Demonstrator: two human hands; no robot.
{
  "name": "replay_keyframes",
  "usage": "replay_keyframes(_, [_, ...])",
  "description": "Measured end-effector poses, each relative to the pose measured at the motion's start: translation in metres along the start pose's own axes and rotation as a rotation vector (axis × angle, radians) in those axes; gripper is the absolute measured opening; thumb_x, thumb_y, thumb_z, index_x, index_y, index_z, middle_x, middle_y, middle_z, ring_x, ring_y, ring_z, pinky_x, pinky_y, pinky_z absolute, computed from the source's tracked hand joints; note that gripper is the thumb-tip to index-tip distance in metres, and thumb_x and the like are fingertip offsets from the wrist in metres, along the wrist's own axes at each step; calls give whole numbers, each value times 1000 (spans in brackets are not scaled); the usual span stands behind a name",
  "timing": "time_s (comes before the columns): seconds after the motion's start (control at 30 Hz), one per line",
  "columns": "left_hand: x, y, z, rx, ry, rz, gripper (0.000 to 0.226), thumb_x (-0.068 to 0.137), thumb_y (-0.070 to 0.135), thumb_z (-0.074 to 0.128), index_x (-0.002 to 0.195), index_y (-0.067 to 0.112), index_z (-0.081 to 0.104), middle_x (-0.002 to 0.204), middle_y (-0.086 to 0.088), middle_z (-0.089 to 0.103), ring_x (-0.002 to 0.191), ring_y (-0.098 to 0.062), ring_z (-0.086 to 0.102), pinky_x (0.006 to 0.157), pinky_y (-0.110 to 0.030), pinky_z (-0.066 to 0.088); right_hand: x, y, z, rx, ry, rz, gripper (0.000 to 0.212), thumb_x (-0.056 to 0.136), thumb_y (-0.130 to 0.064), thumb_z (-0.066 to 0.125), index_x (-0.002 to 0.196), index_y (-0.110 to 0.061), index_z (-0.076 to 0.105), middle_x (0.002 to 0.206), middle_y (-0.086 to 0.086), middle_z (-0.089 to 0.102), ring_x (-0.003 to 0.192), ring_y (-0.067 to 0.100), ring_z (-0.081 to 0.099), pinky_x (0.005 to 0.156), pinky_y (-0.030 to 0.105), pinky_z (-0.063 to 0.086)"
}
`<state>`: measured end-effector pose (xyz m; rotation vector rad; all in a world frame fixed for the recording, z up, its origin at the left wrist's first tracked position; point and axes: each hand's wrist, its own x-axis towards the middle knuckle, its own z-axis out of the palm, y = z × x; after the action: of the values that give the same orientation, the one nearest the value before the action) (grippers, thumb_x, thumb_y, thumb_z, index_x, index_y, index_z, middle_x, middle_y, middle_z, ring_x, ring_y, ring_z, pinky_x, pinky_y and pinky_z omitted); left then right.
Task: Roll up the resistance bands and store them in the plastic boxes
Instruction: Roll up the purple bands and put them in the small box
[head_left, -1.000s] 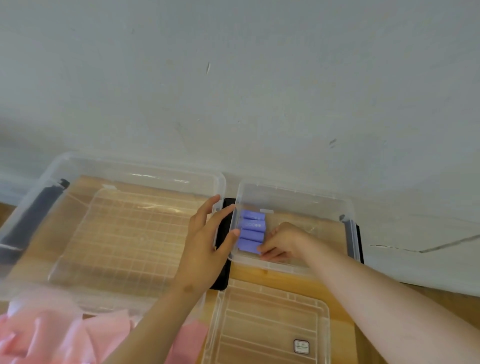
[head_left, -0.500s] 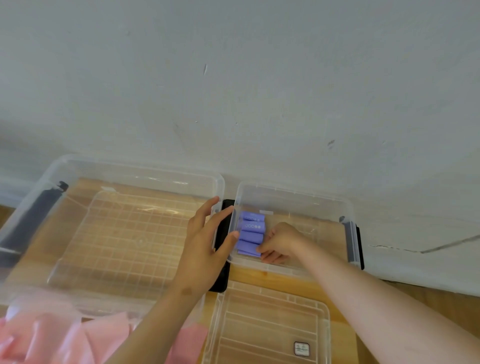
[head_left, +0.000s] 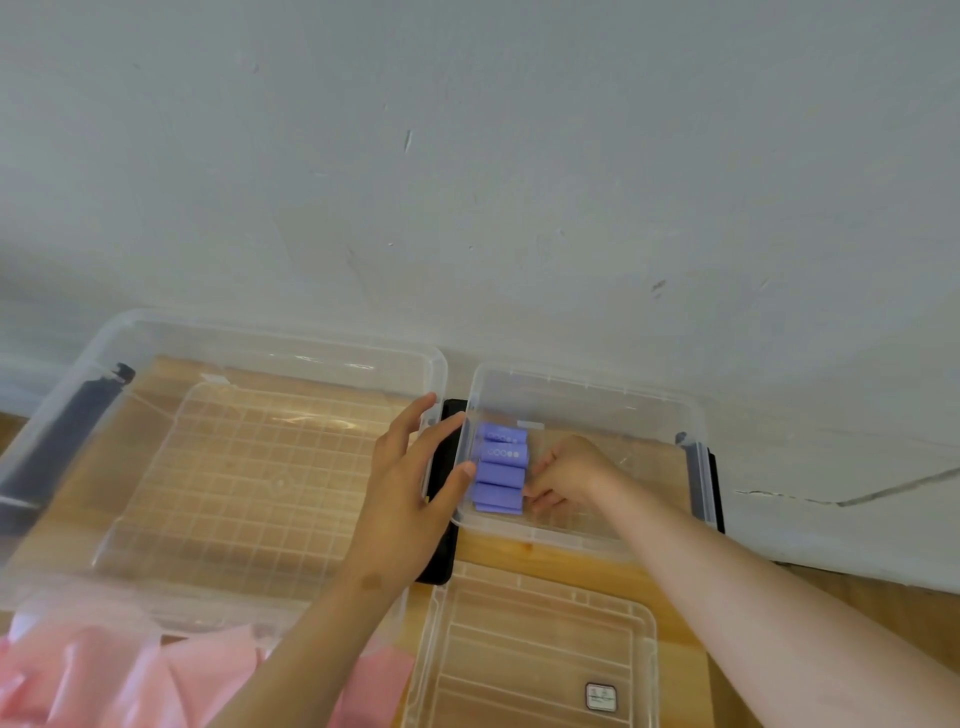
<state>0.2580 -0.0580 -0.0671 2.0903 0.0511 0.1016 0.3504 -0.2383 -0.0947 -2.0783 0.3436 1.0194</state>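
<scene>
Partway, tucking the nearest purple roll into the small box, pinching its end with the right hand, bracing the rim with the spread left hand, leaving pink bands unrolled.

Pink bands run off the bottom edge; lid label unreadable.
</scene>
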Motion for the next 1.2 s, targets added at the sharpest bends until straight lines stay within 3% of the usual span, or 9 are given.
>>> replay_keyframes(0.13, [0, -1, 0, -2, -2, 4, 42, 89, 38, 56, 129, 48, 47, 145, 38, 19, 136, 8, 19, 105, -13, 20, 7, 1, 1, 60, 218, -73, 29, 78, 3, 69, 72, -22, 55, 77, 7, 64, 73, 26, 65, 70, 34, 53])
replay_keyframes(0.23, [0, 0, 0, -5, -4, 4, 42, 88, 42, 55, 128, 49, 46, 144, 39, 19, 136, 8, 19, 105, -14, 20, 9, -1, 2, 106, 276, -116, 24, 80, -9, 73, 71, -23, 57, 83, 7, 67, 80, 25, 66, 80, 37, 55])
replay_keyframes(0.33, [0, 1, 0, -17, 2, -1, 44, 84, 47, 52, 128, 47, 47, 143, 39, 19, 136, 8, 20, 105, -12, 20, 12, -4, 4, 142, 258, -86, 19, 81, -20, 75, 70, -16, 61, 82, 11, 69, 85, 30, 69, 84, 45, 56])
replay_keyframes(0.43, [0, 1, 0, -23, 5, 3, 43, 86, 45, 53, 128, 46, 48, 144, 38, 20, 137, 7, 20, 105, -11, 20, 16, -7, 7, 212, 229, -44, 24, 82, -15, 75, 66, -10, 57, 69, 13, 66, 80, 35, 70, 83, 51, 56])
replay_keyframes(0.53, [0, 0, 1, -21, 9, 9, 40, 91, 35, 59, 128, 46, 49, 144, 37, 20, 137, 7, 20, 105, -12, 20, 17, -9, 7, 232, 221, -11, 26, 83, -10, 74, 67, -8, 54, 65, 13, 63, 75, 33, 68, 83, 51, 56])
replay_keyframes(0.77, [0, 0, 1, -9, 9, 8, 42, 90, 35, 58, 130, 43, 49, 146, 34, 21, 137, 8, 19, 104, -9, 19, 20, -9, 8, 173, 226, 16, 26, 83, -10, 73, 65, -6, 55, 64, 12, 63, 82, 37, 71, 81, 50, 57])
replay_keyframes(0.97, [0, 0, 1, -22, 5, 6, 42, 91, 30, 59, 127, 49, 48, 143, 39, 20, 135, 8, 21, 103, -10, 21, 18, -10, 2, 209, 205, 23, 19, 89, -15, 65, 89, 4, 65, 82, 23, 70, 77, 35, 70, 81, 47, 58])
replay_keyframes(1.07, [0, 0, 1, -9, 6, 8, 41, 92, 30, 59, 127, 47, 48, 144, 38, 20, 136, 7, 21, 102, -10, 21, 15, -8, -3, 218, 211, 27, 15, 89, -8, 60, 80, 3, 62, 81, 24, 68, 73, 35, 68, 80, 49, 58])
replay_keyframes(1.2, [1, 0, 1, 32, 7, 7, 42, 93, 29, 59, 131, 42, 48, 147, 30, 22, 137, 4, 22, 102, -11, 20, 6, -5, -10, 151, 220, 17, 22, 89, 0, 52, 68, -4, 58, 79, 21, 68, 86, 38, 70, 85, 48, 56])
